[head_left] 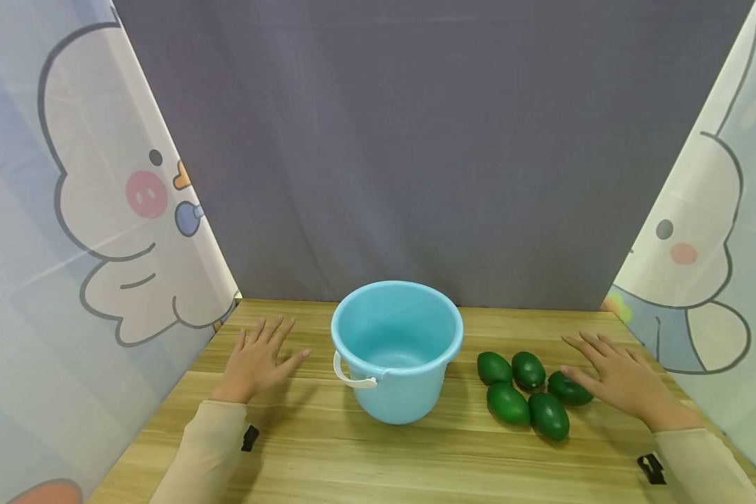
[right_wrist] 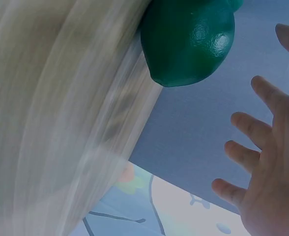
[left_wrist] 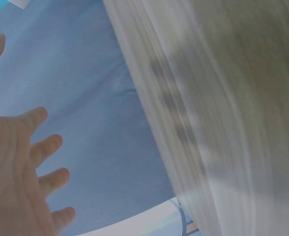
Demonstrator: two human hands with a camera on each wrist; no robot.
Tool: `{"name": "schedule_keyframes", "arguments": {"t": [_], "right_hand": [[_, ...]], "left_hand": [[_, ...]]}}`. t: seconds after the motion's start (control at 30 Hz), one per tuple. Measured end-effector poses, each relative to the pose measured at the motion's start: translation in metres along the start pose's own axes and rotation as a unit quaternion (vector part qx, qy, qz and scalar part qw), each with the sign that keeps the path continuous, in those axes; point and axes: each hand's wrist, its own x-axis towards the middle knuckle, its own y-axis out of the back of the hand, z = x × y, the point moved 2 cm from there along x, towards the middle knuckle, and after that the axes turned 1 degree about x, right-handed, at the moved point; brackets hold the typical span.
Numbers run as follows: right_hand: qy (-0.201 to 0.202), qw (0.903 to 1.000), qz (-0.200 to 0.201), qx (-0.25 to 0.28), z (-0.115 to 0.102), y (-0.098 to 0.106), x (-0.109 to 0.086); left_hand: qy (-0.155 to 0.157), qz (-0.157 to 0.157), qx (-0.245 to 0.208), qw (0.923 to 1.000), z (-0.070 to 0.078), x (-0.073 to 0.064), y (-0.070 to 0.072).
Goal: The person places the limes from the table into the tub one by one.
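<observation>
A light blue bucket (head_left: 398, 392) with a white handle (head_left: 353, 380) hanging at its left stands upright on the wooden table, its inside bare. To its right lie several dark green avocados (head_left: 507, 404) in a close cluster. My left hand (head_left: 257, 365) is spread over the table left of the bucket, holding nothing. Beside the rightmost avocado (head_left: 570, 388), my right hand (head_left: 624, 378) is likewise spread, its thumb overlapping that avocado in the head view. In the right wrist view the fingers (right_wrist: 255, 130) are apart from the large green avocado (right_wrist: 188, 42).
The wooden table (head_left: 327, 462) ends at a grey curtain (head_left: 416, 154) behind the bucket. Cartoon-printed cloths (head_left: 120, 175) hang along both sides. A black strap piece (head_left: 250, 438) shows at the left wrist and another black piece (head_left: 652, 469) at the right.
</observation>
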Motion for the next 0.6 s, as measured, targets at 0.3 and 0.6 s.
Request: {"name": "schedule_keyframes", "arguments": {"t": [0.3, 0.6], "right_hand": [[0.015, 0.9997, 0.015, -0.010, -0.0042, 0.0028, -0.0004], [0.030, 0.9990, 0.030, -0.008, -0.0076, 0.0067, -0.0014]], "left_hand": [[-0.010, 0.007, -0.004, 0.9999, 0.0003, 0.0023, 0.0033], [-0.026, 0.037, -0.012, 0.9989, 0.0006, 0.0048, 0.0097]]}}
